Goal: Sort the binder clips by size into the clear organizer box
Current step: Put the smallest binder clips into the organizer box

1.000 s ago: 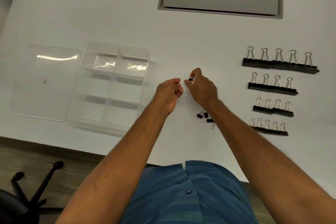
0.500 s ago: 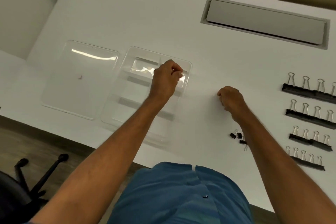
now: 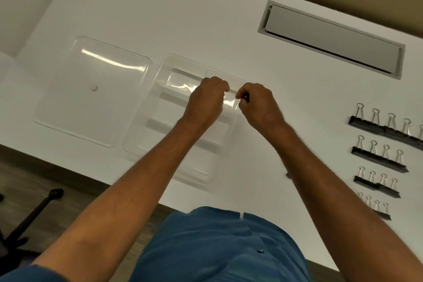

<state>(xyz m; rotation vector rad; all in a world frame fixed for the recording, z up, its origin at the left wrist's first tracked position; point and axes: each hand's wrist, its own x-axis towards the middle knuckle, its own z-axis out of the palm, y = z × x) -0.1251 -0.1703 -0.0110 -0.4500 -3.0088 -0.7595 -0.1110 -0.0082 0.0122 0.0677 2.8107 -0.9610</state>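
White table (image 3: 206, 18), filling most of the frame.
Clear plastic organizer box (image 3: 146, 135) with dividers, centre left; its flat clear lid (image 3: 91, 91) lies just beside it to the left.
Left hand (image 3: 206, 101), fingers curled, over the box's upper right compartment; contents of the grip cannot be told.
Right hand (image 3: 258, 105), at the box's upper right rim, fingers pinched on a small dark object, probably a tiny binder clip (image 3: 246, 98).
Four rows of black binder clips with silver handles (image 3: 380, 158), right edge, largest row uppermost, smallest lowest.
Grey recessed cable hatch (image 3: 329, 39), upper right.
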